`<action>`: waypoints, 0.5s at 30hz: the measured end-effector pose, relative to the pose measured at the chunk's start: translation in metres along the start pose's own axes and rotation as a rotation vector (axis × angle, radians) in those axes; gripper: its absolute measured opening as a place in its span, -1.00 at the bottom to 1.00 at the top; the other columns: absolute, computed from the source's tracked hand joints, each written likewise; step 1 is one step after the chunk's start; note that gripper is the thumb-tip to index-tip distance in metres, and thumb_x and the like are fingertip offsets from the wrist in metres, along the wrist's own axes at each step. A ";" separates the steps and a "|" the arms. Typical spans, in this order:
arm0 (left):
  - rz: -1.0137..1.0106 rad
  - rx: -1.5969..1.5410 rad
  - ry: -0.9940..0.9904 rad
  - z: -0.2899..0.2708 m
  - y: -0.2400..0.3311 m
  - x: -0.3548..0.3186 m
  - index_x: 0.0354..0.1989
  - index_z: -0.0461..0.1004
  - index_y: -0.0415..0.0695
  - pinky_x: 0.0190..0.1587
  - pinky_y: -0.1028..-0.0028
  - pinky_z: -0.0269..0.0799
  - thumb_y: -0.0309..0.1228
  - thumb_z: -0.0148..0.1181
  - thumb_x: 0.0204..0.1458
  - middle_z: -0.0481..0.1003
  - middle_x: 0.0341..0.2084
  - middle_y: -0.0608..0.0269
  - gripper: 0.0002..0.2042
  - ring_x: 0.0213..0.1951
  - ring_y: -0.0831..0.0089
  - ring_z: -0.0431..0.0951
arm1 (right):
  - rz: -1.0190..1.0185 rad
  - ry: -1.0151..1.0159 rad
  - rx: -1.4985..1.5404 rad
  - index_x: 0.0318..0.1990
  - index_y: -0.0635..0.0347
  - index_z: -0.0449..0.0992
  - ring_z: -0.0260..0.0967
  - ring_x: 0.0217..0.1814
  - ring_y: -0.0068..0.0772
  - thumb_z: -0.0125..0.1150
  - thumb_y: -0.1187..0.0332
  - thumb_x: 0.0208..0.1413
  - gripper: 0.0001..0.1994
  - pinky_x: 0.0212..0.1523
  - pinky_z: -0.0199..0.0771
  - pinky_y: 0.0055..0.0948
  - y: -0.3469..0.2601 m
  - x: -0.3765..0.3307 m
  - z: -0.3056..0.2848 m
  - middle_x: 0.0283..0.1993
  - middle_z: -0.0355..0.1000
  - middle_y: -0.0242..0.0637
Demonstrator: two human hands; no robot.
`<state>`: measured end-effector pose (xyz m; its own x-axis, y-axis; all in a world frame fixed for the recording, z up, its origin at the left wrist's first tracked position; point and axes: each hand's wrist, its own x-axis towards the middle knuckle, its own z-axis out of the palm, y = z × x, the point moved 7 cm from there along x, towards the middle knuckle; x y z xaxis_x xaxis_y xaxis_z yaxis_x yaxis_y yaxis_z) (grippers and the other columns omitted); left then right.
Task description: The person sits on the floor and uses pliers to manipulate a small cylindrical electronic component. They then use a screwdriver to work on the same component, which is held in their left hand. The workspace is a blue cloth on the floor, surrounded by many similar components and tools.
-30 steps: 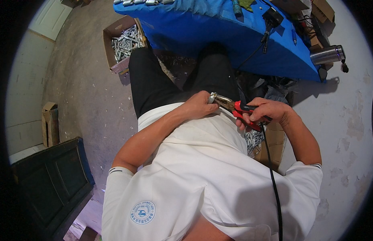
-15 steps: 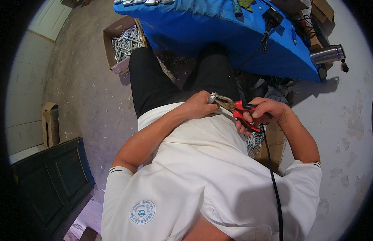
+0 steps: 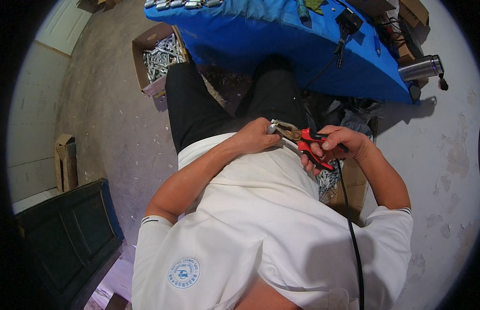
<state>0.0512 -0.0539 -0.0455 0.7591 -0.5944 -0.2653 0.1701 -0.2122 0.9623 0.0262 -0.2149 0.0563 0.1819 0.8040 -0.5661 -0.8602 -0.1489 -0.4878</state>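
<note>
My right hand (image 3: 339, 145) is wrapped round the red-and-black handles of a pair of pliers (image 3: 302, 136), over my lap. The plier jaws point left and reach a small silvery metal piece (image 3: 272, 127). My left hand (image 3: 255, 135) pinches that piece between thumb and fingers. Most of it is hidden by the hand, so its exact kind does not show. Whether the jaws are clamped on it or only touch it, I cannot tell.
A cardboard box (image 3: 140, 67) of metal parts sits on the floor at the far left. Ahead stands a blue-covered table (image 3: 240, 44) with a black plug adapter (image 3: 348, 20). At right, a carton (image 3: 353, 188) holds more metal parts, and a black cable (image 3: 352, 232) runs down past my side.
Both hands, the pliers and the metal piece stay almost in place. The pliers have shifted very slightly left; nothing has been let go.
</note>
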 end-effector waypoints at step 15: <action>-0.065 0.296 0.017 -0.006 0.037 -0.014 -0.41 0.53 -0.36 -0.31 0.18 0.41 -0.32 0.19 0.00 0.51 -0.51 -0.22 -0.73 -0.43 -0.04 0.54 | 0.030 0.002 0.004 -0.42 0.38 0.44 0.47 -0.07 -0.01 0.09 0.29 -0.02 -0.75 -0.11 0.54 -0.04 0.002 -0.003 0.002 -0.08 0.42 0.22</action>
<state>0.0508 -0.0490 -0.0061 0.7636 -0.5597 -0.3220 0.0298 -0.4675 0.8835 0.0230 -0.2163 0.0585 0.1571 0.7978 -0.5820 -0.8671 -0.1707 -0.4680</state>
